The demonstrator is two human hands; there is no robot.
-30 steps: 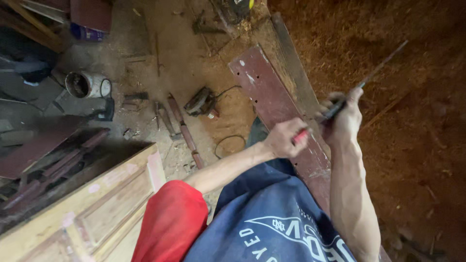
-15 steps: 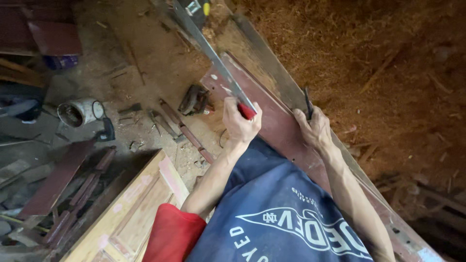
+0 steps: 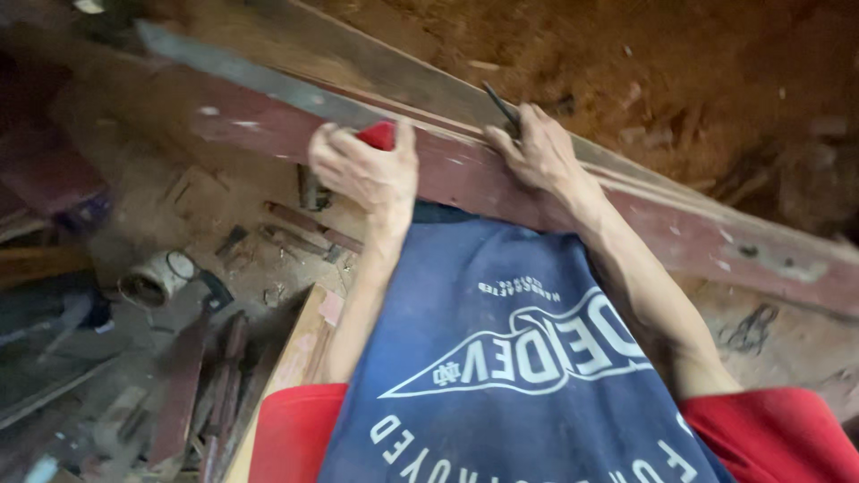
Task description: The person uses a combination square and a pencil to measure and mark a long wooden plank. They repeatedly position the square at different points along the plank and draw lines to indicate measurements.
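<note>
My left hand (image 3: 362, 170) is shut on the red handle (image 3: 378, 135) of a tool whose long flat metal blade (image 3: 250, 80) runs up and to the left along a dark red wooden plank (image 3: 680, 234). On the plank's far edge, to the right, my right hand (image 3: 535, 150) pinches a thin dark stick-like tool (image 3: 499, 102) that points up and left. Both hands rest against the plank, about a hand's width apart. The view is blurred.
Sawdust-covered ground (image 3: 644, 63) lies beyond the plank. On the floor at left stand a white can (image 3: 154, 279), scattered wood offcuts (image 3: 300, 231) and dark red strips (image 3: 183, 385). A pale wooden panel (image 3: 295, 358) sits by my left arm.
The view has swung, so the plank now runs across the frame. The blade has dropped from pointing up to lying along the plank. My right hand stays on the plank's far edge with its thin tool.
</note>
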